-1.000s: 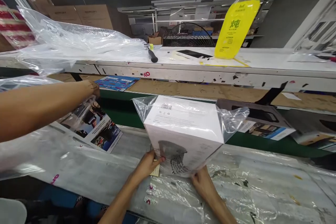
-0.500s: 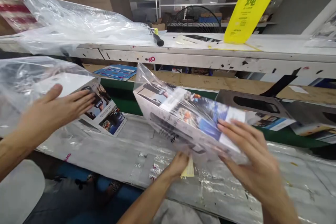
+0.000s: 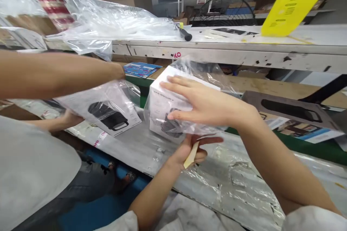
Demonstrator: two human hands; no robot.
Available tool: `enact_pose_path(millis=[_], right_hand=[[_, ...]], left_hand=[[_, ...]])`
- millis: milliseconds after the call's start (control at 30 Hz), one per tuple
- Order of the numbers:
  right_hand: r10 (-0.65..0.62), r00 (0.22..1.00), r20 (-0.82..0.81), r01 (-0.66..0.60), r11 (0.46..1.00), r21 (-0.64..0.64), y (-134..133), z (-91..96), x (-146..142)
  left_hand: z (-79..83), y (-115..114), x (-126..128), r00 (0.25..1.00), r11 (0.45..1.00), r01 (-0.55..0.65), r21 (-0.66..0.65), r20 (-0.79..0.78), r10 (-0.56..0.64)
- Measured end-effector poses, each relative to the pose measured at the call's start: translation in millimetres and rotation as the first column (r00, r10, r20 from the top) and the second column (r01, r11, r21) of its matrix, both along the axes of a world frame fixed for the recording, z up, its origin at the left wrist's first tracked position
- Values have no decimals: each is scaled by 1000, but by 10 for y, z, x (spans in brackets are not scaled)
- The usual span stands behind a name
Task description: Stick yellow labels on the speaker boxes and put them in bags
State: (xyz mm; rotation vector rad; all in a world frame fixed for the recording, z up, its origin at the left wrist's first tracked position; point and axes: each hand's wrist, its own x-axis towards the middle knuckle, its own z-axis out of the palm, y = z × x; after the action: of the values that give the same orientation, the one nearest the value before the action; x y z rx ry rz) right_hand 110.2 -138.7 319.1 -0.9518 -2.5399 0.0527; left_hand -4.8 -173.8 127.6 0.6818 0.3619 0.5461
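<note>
A white box (image 3: 158, 110) with a dark picture printed on it, inside a clear plastic bag, sits tilted in front of me. My right hand (image 3: 200, 101) lies across it, fingers spread over the upper face and thumb against the front face. Below the box's lower edge is my left hand (image 3: 191, 151), with a pale yellow paper slip (image 3: 192, 155) held in it and its fingers reaching out under the bag. Whether those fingers bear the box's weight I cannot tell. The far end of the box is behind my right hand and wrist.
To the left, a co-worker's arm (image 3: 59, 74) reaches over another bagged box (image 3: 108, 112). Grey boxes (image 3: 292, 112) stand at right. A raised shelf (image 3: 230, 52) runs behind, holding plastic bags (image 3: 116, 18), a black-handled tool (image 3: 185, 35) and a yellow sign (image 3: 295, 3).
The box in front of me has turned, bringing different faces into view. My right hand has moved left over it. At left, the co-worker's box has also turned.
</note>
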Motion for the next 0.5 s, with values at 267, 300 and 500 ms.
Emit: enact_pose_path(millis=[267,300,500], right_hand=[[-17,1000,-22,20,992,121,66,-333,-103],[-3,999,-46,9,990,142,54,-360,-98],[172,857,-486,-29,957,288,-301,-588,218]], left_hand=[[-599,-193,-666,993,994,-72,-87,-103,63],[-661,-249,-667,987,991,-77,-107,-147,61],[-937,-467,-489,933,996,-36,-77,-359,6]])
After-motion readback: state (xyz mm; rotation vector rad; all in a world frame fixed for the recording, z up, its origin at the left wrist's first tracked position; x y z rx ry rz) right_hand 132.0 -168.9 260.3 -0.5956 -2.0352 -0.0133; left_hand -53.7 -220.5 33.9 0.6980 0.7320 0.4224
